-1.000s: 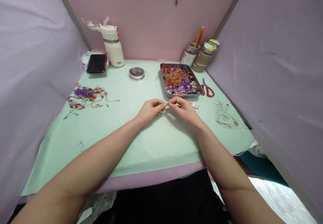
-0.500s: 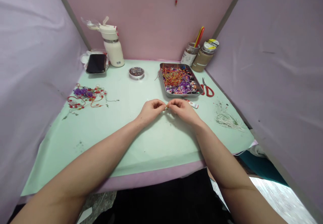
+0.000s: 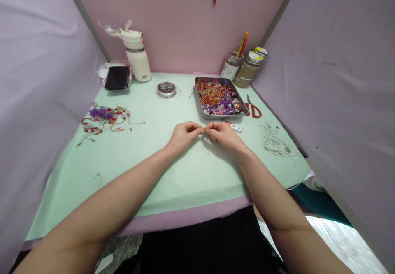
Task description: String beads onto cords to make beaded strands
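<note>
My left hand (image 3: 186,135) and my right hand (image 3: 222,134) meet over the middle of the table, their fingertips pinched together. Between them is a tiny orange-yellow piece (image 3: 203,130), too small to name, perhaps a bead or a bit of cord. Both hands are closed on it. Just behind my right hand lies a small white and red tube-like item (image 3: 235,126), partly covered by the fingers. Beyond it stands a metal tray (image 3: 222,117) with orange and red cords (image 3: 211,93) and purple and dark beads (image 3: 226,103).
Red-handled scissors (image 3: 254,111) and white cords (image 3: 279,147) lie right. Beaded strings (image 3: 106,115) lie left. A spool (image 3: 166,89), white bottle (image 3: 139,65), phone (image 3: 117,77) and two jars (image 3: 231,66) stand at the back. Cloth walls (image 3: 333,60) close in the sides.
Both hands stay in nearly the same place, still pinching the tiny piece. The fingertips shift only slightly, and the whole view moves a little.
</note>
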The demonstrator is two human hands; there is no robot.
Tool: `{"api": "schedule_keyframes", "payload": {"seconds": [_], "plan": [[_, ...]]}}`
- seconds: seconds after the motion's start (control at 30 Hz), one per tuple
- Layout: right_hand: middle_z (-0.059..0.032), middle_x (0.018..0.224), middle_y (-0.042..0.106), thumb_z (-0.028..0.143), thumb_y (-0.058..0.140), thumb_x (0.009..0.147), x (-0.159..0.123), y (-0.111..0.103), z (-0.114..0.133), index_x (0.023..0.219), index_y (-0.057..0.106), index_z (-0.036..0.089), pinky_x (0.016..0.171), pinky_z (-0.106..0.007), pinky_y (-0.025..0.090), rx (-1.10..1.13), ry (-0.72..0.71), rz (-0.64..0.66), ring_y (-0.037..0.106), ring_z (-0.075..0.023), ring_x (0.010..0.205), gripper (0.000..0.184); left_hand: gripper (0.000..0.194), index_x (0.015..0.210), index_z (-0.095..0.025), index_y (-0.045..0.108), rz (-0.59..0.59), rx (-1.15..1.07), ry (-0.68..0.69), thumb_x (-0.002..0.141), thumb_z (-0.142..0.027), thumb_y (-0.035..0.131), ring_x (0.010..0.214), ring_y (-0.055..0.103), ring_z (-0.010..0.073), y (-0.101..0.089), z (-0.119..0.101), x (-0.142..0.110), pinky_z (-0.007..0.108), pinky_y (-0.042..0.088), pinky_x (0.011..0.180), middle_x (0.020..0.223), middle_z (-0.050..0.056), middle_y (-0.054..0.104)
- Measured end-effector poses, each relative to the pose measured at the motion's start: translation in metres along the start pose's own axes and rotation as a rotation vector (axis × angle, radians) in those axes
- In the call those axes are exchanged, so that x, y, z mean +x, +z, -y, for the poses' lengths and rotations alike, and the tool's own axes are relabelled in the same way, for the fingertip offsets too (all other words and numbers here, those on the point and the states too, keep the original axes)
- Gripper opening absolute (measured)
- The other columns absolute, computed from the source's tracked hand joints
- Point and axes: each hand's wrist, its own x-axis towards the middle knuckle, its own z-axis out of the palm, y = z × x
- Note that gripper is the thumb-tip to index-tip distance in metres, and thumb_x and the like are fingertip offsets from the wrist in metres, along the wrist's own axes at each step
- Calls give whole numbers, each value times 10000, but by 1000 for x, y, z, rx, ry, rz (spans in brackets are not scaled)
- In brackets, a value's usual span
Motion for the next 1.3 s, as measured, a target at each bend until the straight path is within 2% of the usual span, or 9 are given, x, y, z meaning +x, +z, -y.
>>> {"api": "schedule_keyframes", "payload": {"seconds": [0.23, 0.53, 0.77, 0.9, 1.03, 1.2, 1.3], "plan": [[46, 596, 498, 380, 622, 749, -1, 0, 2, 768, 615, 166, 517, -245, 263, -11, 9, 4, 392, -86, 516, 215, 234, 886, -141, 687, -6, -55, 39, 710, -296, 685, 610, 525, 101, 2, 1, 0, 245, 421, 611, 697, 4, 652], [48, 564, 488, 373, 611, 755, -2, 1, 4, 755, 612, 175, 527, -251, 296, -38, 6, -37, 375, -92, 510, 198, 178, 781, -145, 660, 11, -18, 18, 711, -308, 656, 638, 519, 105, 1, -1, 0, 254, 414, 644, 715, 5, 640], [-9, 749, 626, 332, 596, 743, 0, 4, 3, 769, 633, 169, 620, -263, 381, -115, -118, -125, 507, -128, 656, 169, 209, 764, -144, 633, 69, -126, -51, 711, -345, 655, 584, 454, 82, 2, -2, 0, 237, 369, 587, 665, -18, 583], [-15, 771, 640, 316, 600, 739, -1, 5, 3, 787, 644, 163, 666, -274, 404, -137, -123, -105, 532, -133, 685, 167, 225, 755, -144, 628, 117, -212, -84, 698, -355, 684, 561, 435, 68, 0, -4, 0, 234, 352, 568, 673, -16, 578], [-25, 793, 644, 326, 608, 750, 0, 6, 3, 800, 640, 165, 680, -283, 420, -120, -137, -154, 547, -143, 715, 171, 253, 740, -152, 617, 143, -268, -134, 685, -381, 707, 514, 397, 56, 0, -5, 0, 233, 325, 527, 651, -18, 563], [-29, 829, 614, 305, 617, 763, 1, 5, 0, 811, 613, 189, 653, -280, 429, -150, -279, -310, 540, -155, 756, 126, 265, 719, -153, 607, 105, -290, -159, 676, -390, 715, 462, 349, 42, 1, -7, 0, 232, 282, 480, 599, -33, 532], [-37, 852, 589, 263, 601, 784, 1, 5, -1, 778, 614, 205, 593, -271, 404, -237, -415, -329, 522, -152, 745, 60, 262, 720, -155, 603, 76, -290, -163, 684, -394, 703, 441, 333, 41, 1, -7, 0, 234, 260, 459, 576, -40, 521]]}}
